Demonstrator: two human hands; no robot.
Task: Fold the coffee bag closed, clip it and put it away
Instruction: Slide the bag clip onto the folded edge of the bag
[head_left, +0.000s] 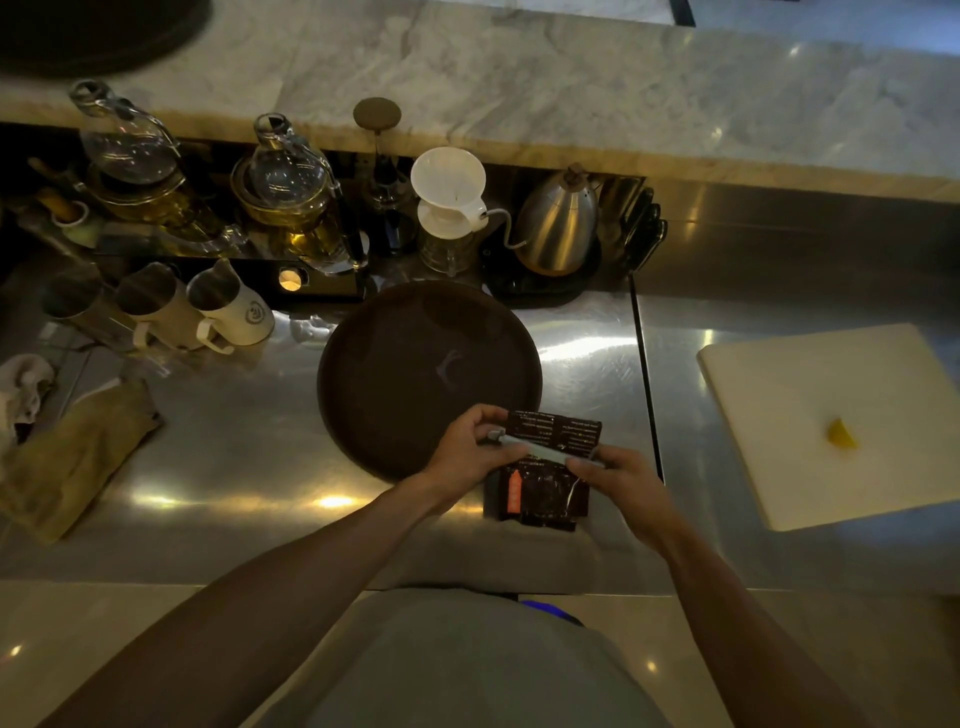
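Observation:
A dark brown coffee bag (540, 496) with an orange label stands on the steel counter right in front of me, its top flap (563, 431) folded over. A long pale clip (543, 451) lies across the fold. My left hand (470, 449) pinches the clip's left end together with the bag's top corner. My right hand (615, 475) holds the clip's right end against the bag. Whether the clip is snapped closed I cannot tell.
A round dark tray (405, 364) lies just behind the bag. Behind it stand a white dripper (449, 192), a steel gooseneck kettle (558, 223), glass siphons (283, 176) and three pitchers (228, 306). A white cutting board (831, 415) with a lemon wedge lies right; a cloth (72, 457) lies left.

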